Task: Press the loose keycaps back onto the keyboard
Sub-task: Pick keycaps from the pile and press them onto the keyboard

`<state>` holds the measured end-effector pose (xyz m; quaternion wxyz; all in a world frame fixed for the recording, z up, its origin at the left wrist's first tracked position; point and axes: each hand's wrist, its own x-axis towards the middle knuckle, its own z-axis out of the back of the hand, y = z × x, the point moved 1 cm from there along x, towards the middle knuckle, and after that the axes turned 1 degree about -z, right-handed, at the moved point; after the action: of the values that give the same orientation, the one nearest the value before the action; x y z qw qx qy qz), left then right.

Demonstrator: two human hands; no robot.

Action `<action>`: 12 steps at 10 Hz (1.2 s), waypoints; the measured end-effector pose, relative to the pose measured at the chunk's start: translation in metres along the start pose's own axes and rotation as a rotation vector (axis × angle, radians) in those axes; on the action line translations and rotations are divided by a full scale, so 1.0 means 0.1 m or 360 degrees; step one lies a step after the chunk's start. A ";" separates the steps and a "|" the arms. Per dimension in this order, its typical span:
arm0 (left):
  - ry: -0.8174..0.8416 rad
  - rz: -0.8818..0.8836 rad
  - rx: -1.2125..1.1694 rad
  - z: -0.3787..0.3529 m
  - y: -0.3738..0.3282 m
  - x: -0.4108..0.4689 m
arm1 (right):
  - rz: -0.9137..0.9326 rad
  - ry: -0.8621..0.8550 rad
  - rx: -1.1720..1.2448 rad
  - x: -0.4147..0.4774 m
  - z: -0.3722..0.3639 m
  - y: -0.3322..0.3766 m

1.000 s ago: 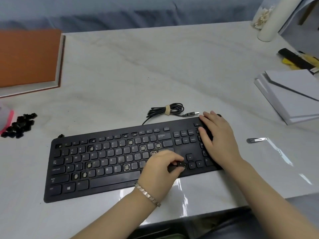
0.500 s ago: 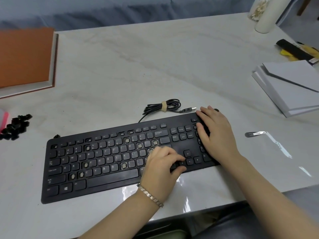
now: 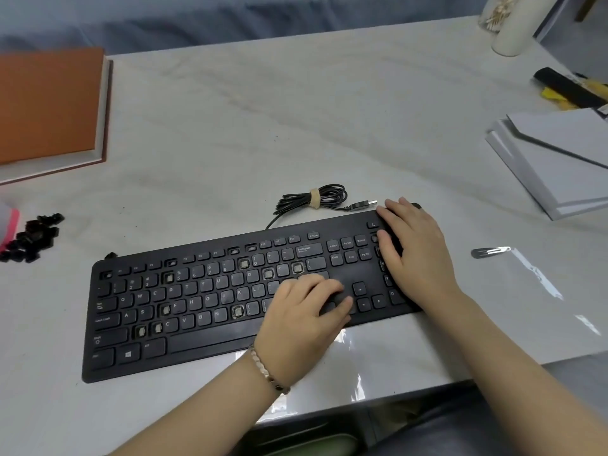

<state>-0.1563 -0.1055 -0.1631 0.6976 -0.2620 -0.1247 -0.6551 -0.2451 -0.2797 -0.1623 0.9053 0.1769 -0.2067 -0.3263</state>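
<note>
The keycap earlier seen at the curled fingertips of the left hand [image 3: 302, 319] is hidden now, so a grip cannot be told. The right hand [image 3: 418, 255] is kept flat on the numpad [image 3: 392, 293] of the keyboard [image 3: 197, 365]; loose keycaps [image 3: 31, 236] are piled far left.

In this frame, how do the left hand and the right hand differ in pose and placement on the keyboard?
The left hand has curled fingers bearing down beside the arrow keys; the right hand lies flat, fingers straight, over the right end of the keyboard. The left wrist wears a bracelet; the right wrist is bare. Both rest on the keyboard. Whether the left hand holds a keycap is hidden.
</note>
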 end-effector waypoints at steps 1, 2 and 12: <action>-0.0010 -0.0044 -0.0096 -0.03 0.03 0.01 | 0.0005 -0.0013 -0.0001 0.00 0.00 0.01; -0.0018 -0.0011 -0.0174 -0.05 0.06 0.00 | 0.0005 -0.0014 0.0001 0.00 0.00 0.01; -0.0177 0.1069 -0.0312 0.90 0.98 -0.40 | 0.0496 0.0577 0.0170 0.09 -0.38 1.25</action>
<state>-0.0495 -0.0240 -0.1287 0.8378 -0.3892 -0.0059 -0.3828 -0.1560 -0.1882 -0.1355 0.9563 0.2463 -0.0825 -0.1343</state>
